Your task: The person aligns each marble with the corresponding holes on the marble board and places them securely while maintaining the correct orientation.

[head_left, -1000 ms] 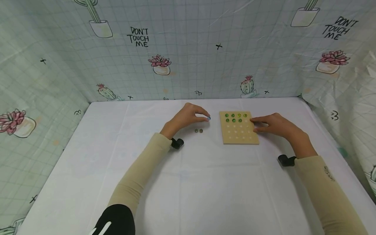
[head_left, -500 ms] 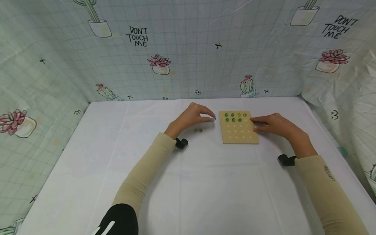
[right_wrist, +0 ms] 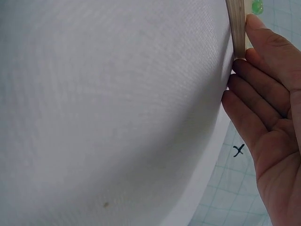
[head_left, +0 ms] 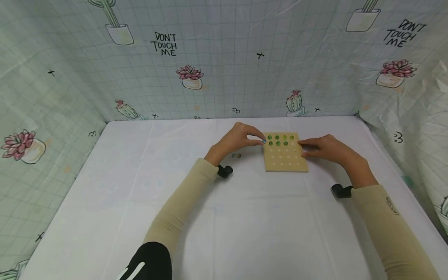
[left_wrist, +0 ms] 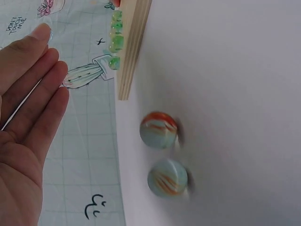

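My left hand (head_left: 238, 138) pinches a small bluish glass marble (head_left: 264, 141) between thumb and fingertips, right at the left edge of a wooden board (head_left: 287, 163). Thumb and fingers hide most of that marble in the left wrist view. The square board has rows of shallow hollows. Several green marbles (head_left: 278, 143) sit in its two far rows; the nearer rows hold none. My right hand (head_left: 327, 148) touches the board's right edge with thumb and fingertips, its fingers loosely bent. In the right wrist view, the thumb (right_wrist: 270, 37) lies at the board's upper edge.
Two loose marbles with orange streaks, one (left_wrist: 159, 130) beside the other (left_wrist: 167, 178), lie on the white tabletop (head_left: 245, 225) left of the board, below my left hand. A printed curtain (head_left: 224, 70) closes off the back and sides.
My left hand has moved right with the marble, from beside the loose marbles to the board's left edge. The right hand and the board have stayed in place.
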`<state>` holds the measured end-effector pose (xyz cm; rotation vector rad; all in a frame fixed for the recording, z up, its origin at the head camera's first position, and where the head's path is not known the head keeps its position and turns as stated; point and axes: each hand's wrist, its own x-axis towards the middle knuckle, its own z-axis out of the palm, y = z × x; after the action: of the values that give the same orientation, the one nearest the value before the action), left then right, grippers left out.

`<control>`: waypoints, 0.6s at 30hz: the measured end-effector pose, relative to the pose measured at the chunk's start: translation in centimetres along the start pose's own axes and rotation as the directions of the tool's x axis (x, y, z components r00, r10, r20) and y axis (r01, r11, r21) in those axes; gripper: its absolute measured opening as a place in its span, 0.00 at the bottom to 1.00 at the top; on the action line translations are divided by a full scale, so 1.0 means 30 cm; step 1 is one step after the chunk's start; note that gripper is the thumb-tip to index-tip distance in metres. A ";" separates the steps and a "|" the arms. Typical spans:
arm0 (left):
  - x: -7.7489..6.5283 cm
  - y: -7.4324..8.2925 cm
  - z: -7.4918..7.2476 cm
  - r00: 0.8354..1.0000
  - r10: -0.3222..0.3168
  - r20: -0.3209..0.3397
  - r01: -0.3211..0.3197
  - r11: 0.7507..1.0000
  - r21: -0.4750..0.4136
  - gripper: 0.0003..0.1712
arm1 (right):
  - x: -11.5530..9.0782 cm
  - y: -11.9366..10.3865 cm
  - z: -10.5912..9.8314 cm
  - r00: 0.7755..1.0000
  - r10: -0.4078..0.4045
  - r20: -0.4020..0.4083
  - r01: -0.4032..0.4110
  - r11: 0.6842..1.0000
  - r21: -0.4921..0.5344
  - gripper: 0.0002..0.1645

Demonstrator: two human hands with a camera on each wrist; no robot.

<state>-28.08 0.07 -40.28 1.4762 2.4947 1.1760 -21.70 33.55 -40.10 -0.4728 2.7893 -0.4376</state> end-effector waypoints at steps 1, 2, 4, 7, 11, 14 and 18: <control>0.004 0.002 0.003 1.000 0.004 -0.002 -0.004 1.000 -0.003 0.11 | 0.001 0.000 0.000 1.000 -0.003 -0.003 0.003 1.000 -0.003 0.37; 0.009 0.005 0.005 1.000 0.009 -0.004 -0.009 1.000 -0.002 0.11 | 0.001 0.001 0.000 1.000 -0.002 -0.002 0.002 1.000 -0.005 0.37; 0.017 0.010 0.011 1.000 0.021 -0.008 -0.021 1.000 0.001 0.11 | 0.001 0.003 0.000 1.000 -0.006 -0.002 0.006 1.000 -0.006 0.37; 0.030 0.017 0.018 1.000 0.006 -0.006 -0.006 1.000 -0.001 0.11 | 0.002 0.004 -0.002 1.000 -0.007 -0.001 0.007 1.000 -0.009 0.37; 0.044 0.024 0.030 0.998 -0.059 0.005 0.059 0.998 -0.025 0.12 | 0.002 0.000 -0.004 1.000 -0.008 0.002 0.008 1.000 -0.013 0.37; 0.057 0.026 0.042 0.998 -0.070 0.005 0.070 0.997 -0.033 0.12 | 0.001 -0.004 -0.005 1.000 -0.005 0.003 0.005 1.000 -0.012 0.37; 0.076 0.029 0.058 0.998 -0.061 0.008 0.062 0.998 -0.026 0.12 | -0.002 -0.003 -0.005 1.000 -0.004 -0.001 0.004 1.000 -0.011 0.37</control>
<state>-28.06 3.08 -40.21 1.3844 2.4908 1.1865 -21.68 33.53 -39.93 -0.4804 2.7934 -0.4241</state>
